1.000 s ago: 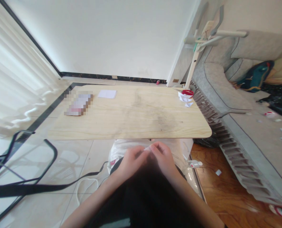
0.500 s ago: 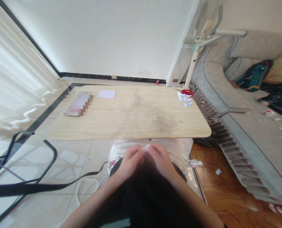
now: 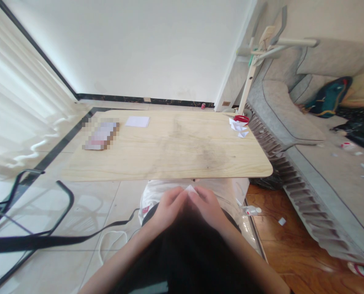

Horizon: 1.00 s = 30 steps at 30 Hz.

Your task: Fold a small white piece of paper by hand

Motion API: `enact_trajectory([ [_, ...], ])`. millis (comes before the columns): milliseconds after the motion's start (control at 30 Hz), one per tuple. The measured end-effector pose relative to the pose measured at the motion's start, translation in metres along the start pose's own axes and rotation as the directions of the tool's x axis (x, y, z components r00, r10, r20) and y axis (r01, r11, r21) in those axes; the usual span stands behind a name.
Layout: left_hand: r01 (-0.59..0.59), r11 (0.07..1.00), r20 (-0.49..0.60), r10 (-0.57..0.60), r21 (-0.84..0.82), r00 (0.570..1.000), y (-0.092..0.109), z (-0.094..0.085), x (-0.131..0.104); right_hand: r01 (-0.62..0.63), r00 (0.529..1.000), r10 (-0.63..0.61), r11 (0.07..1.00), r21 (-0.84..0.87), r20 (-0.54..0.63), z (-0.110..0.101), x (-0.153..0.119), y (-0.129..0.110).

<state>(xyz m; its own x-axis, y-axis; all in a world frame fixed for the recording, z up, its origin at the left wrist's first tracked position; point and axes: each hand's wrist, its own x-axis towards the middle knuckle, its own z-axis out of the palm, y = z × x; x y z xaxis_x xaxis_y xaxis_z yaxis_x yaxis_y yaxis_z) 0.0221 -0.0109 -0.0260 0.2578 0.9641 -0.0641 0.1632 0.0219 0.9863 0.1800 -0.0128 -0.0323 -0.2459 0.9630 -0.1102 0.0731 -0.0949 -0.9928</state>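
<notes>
A small piece of folded white paper (image 3: 190,189) is pinched between my two hands, just in front of the table's near edge and over my lap. My left hand (image 3: 171,206) is closed on its left side. My right hand (image 3: 207,204) grips it from the right, the thumb lying along the paper. A pointed tip sticks up between the fingers; the lower part is hidden by my hands.
The wooden table (image 3: 157,159) bears a stack of white paper (image 3: 137,121), a blurred flat item (image 3: 101,136), folded paper pieces (image 3: 238,127) and red-handled scissors (image 3: 241,119). A grey sofa (image 3: 280,106) stands right, a black metal frame (image 3: 67,200) left. A person sits on the sofa.
The paper's tip now shows as an upright point between my fingers, where it lay flatter and tilted before. Both hands have shifted only slightly and keep their hold.
</notes>
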Motion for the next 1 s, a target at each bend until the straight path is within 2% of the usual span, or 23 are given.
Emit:
enact_trajectory([
  [100,-0.018,0.999,0.021,0.017,0.028,1.0,-0.001,0.0,0.0,0.001,1.0,-0.002,1.0,0.03,0.02,-0.001,0.001,0.001],
  [300,0.021,0.999,0.058,-0.018,-0.044,0.998,-0.005,0.002,-0.001,0.034,0.999,-0.036,0.998,0.055,0.036,-0.002,0.002,0.0],
  [567,-0.017,1.0,0.024,0.017,-0.001,1.0,-0.001,0.0,-0.002,0.056,0.997,-0.057,0.998,0.034,0.046,-0.003,0.0,0.002],
  [833,-0.049,0.994,-0.05,0.044,-0.102,0.998,-0.006,-0.001,-0.002,0.079,0.997,-0.079,0.995,0.056,0.008,-0.005,0.0,0.0],
  [1000,-0.056,0.991,-0.046,0.05,-0.125,0.998,-0.011,-0.001,-0.003,0.097,0.995,-0.098,0.994,0.046,0.022,-0.006,-0.001,0.001],
])
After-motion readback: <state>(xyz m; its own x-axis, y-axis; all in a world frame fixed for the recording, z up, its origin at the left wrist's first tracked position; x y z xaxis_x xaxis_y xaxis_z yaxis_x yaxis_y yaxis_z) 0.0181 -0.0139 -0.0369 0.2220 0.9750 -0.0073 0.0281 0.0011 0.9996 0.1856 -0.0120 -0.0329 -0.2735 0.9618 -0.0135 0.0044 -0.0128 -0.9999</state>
